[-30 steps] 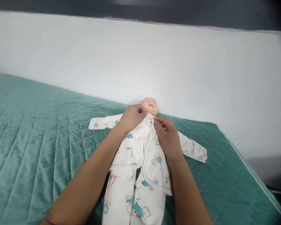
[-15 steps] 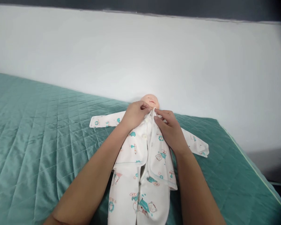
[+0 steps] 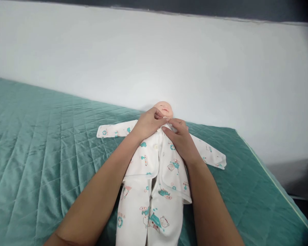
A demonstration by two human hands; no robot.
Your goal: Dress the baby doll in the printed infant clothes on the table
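A baby doll [image 3: 165,109] lies on its back on the teal quilted bed cover [image 3: 41,143], head toward the wall. It wears a white printed jacket [image 3: 154,160] and matching trousers [image 3: 149,215]. My left hand [image 3: 146,124] pinches the left front edge of the jacket just under the doll's chin. My right hand [image 3: 181,140] pinches the right front edge, and the two edges meet at the collar. White buttons [image 3: 156,147] show down the left flap. The jacket's lower flaps hang apart. Both empty sleeves lie spread out sideways.
A white wall [image 3: 169,61] rises right behind the bed and the doll's head. The bed's right edge [image 3: 279,191] runs diagonally, with dark floor beyond it. Quilted cover stretches wide to the left.
My right hand has brought the right flap of the jacket in toward the left flap, so the top edges now meet at the collar. The view has shifted slightly.
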